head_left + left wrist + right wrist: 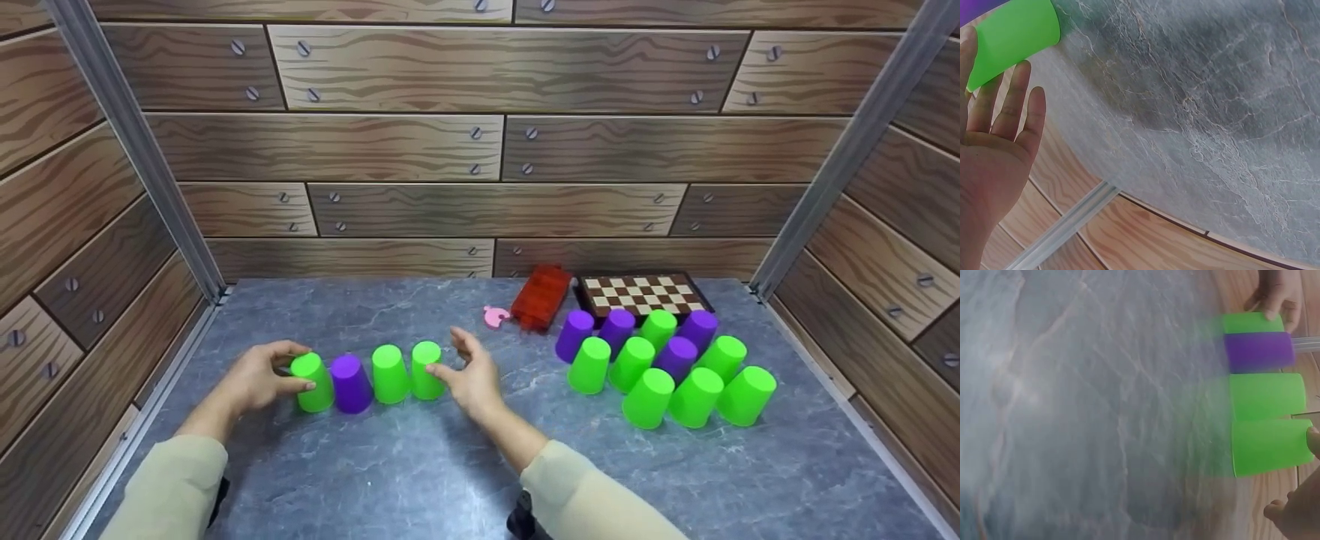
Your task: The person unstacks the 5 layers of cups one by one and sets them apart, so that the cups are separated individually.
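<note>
Four cups stand upside down in a row on the left part of the table: a green cup [313,384] at the left end, a purple cup [352,385], a second green cup [391,375] and another green cup [427,371] at the right end. My left hand [259,376] holds the left-end green cup between thumb and fingers; the left wrist view shows the green cup [1013,39] against the fingertips. At the right-end cup, my right hand [474,379] has its thumb against the side, the other fingers spread out. The right wrist view shows all of the row.
Several green cups [649,399] and purple cups [576,335] stand upside down in a cluster at the right. Behind them lie a checkered board [641,294], a red translucent case [541,296] and a small pink piece [495,316]. Wood-patterned walls surround the grey table [360,480].
</note>
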`<state>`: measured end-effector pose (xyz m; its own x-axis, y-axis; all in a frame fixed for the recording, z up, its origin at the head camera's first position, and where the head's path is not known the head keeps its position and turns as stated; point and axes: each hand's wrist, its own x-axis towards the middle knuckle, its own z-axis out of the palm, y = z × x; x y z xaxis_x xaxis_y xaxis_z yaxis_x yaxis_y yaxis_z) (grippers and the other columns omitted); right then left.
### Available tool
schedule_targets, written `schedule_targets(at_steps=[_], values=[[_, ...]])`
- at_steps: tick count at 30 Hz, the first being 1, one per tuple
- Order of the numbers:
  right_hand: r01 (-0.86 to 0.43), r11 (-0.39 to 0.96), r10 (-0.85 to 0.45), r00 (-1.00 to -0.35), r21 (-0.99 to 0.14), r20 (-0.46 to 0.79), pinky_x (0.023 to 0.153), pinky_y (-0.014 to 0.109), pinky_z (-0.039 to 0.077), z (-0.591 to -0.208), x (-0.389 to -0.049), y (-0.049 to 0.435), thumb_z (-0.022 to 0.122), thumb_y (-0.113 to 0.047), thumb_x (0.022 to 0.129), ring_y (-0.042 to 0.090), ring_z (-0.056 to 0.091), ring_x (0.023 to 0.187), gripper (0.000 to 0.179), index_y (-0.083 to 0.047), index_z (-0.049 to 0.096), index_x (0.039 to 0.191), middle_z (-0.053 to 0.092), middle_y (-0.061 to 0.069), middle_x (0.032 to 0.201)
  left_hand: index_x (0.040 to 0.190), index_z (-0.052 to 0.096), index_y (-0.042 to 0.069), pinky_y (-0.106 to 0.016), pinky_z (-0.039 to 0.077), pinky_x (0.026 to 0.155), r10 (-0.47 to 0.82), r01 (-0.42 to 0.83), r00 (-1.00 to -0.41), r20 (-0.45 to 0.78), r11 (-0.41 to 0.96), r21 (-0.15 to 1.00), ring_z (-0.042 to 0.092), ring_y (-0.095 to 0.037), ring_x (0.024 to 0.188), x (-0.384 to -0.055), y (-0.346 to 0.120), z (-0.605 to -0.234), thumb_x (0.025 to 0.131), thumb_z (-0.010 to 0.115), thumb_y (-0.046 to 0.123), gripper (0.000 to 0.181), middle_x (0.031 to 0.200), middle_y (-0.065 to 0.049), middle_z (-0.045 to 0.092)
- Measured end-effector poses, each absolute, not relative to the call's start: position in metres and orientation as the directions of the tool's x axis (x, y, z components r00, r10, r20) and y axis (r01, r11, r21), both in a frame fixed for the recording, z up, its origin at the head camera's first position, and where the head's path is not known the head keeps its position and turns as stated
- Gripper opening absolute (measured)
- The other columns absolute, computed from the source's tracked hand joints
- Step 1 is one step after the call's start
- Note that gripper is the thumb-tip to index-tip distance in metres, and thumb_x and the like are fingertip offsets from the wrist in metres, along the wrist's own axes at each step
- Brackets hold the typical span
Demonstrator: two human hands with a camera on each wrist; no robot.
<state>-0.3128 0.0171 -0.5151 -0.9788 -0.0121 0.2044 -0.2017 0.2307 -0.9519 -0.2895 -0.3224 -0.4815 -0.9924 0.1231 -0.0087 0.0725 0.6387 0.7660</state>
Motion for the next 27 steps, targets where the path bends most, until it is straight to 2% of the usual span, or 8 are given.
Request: schedule_targets(at_steps=[7, 16, 21, 27], values=[[-0.216, 0.254, -0.076, -0.976, -0.943, 0.204, 0.115, 0.054, 0.045, -0.519, -0.311, 0.005, 0.091, -0.005, 0.083, 0.043, 0.058, 0.134, 0.07, -0.001, 0.059, 0.145, 0.065, 0.021, 0.139, 0.133, 0.067, -0.002, -0.047, 0.061, 0.092, 0.126, 0.071, -0.992, -0.013, 0.641, 0.764, 0.068, -0.043, 0.118, -0.291, -0.323, -0.482, 0.087, 0.09, 0.011, 0.054, 0.126, -0.023, 0.072], [-0.215, 0.292, -0.079, -0.976, -0.932, 0.201, 0.108, 0.054, 0.051, -0.524, -0.31, -0.001, 0.088, -0.007, 0.088, 0.031, 0.064, 0.124, 0.051, -0.006, 0.066, 0.135, 0.071, 0.011, 0.128, 0.133, 0.068, -0.001, -0.049, 0.06, 0.095, 0.107, 0.05, -0.994, -0.026, 0.645, 0.763, 0.068, -0.042, 0.119, -0.292, -0.323, -0.484, 0.086, 0.09, 0.013, 0.054, 0.127, -0.023, 0.071], [-0.264, 0.302, -0.09, -0.965, -0.916, 0.248, 0.1, 0.053, 0.055, -0.527, -0.308, 0.001, 0.088, -0.005, 0.087, 0.03, 0.067, 0.113, 0.049, -0.005, 0.066, 0.131, 0.072, 0.012, 0.12, 0.132, 0.068, -0.002, -0.049, 0.06, 0.095, 0.111, 0.056, -0.994, -0.021, 0.644, 0.763, 0.068, -0.042, 0.119, -0.292, -0.323, -0.484, 0.086, 0.091, 0.012, 0.054, 0.127, -0.023, 0.072], [-0.274, 0.277, -0.106, -0.961, -0.921, 0.254, 0.098, 0.049, 0.057, -0.527, -0.302, 0.014, 0.088, -0.003, 0.086, 0.03, 0.067, 0.113, 0.049, -0.005, 0.066, 0.13, 0.073, 0.013, 0.119, 0.132, 0.068, -0.002, -0.049, 0.06, 0.096, 0.109, 0.052, -0.994, -0.023, 0.637, 0.769, 0.067, -0.041, 0.119, -0.292, -0.323, -0.483, 0.086, 0.09, 0.012, 0.053, 0.128, -0.023, 0.072]])
